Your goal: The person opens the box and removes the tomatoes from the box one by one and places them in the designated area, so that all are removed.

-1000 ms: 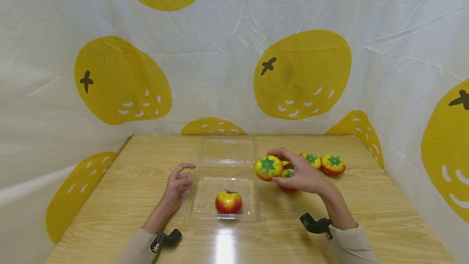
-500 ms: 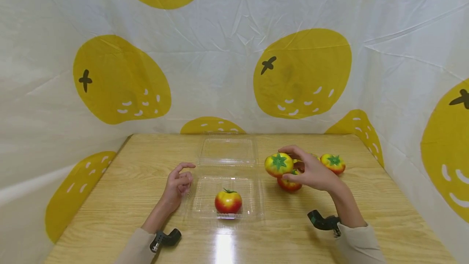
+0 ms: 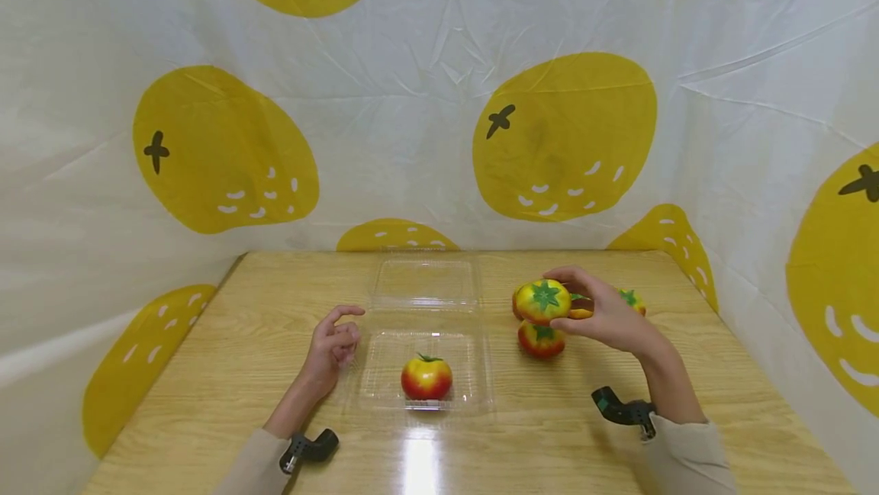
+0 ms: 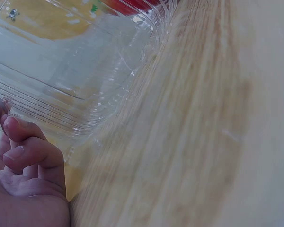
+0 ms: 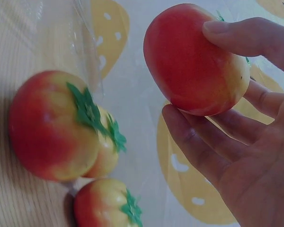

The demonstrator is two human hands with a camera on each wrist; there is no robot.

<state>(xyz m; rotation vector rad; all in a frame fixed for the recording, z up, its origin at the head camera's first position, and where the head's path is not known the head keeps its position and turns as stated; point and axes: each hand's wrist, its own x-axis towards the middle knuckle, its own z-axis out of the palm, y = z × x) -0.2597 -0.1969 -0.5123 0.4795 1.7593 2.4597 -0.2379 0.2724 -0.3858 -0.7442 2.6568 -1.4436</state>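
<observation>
My right hand (image 3: 604, 316) grips a red and yellow tomato (image 3: 544, 301) between thumb and fingers. It is held above the table, its green calyx facing the head camera. Just below it lies another tomato (image 3: 541, 342), and more are partly hidden behind the hand. The right wrist view shows the held tomato (image 5: 189, 61) from its red side. A hinged clear plastic box (image 3: 374, 365) lies unfolded, with one tomato (image 3: 426, 379) in its near half. My left hand (image 3: 332, 348) rests beside the box's left edge, fingers loosely curled; whether they touch the rim is unclear.
The box's clear lid (image 3: 426, 281) lies flat toward the back of the wooden table (image 3: 288, 281). At the right, one tomato (image 3: 633, 300) shows behind the right wrist. A white curtain (image 3: 398, 152) with yellow fruit prints hangs behind the table.
My right hand has moved right and slightly back with the tomato in its grip, away from the box and over the other tomatoes. The left hand has stayed in place.
</observation>
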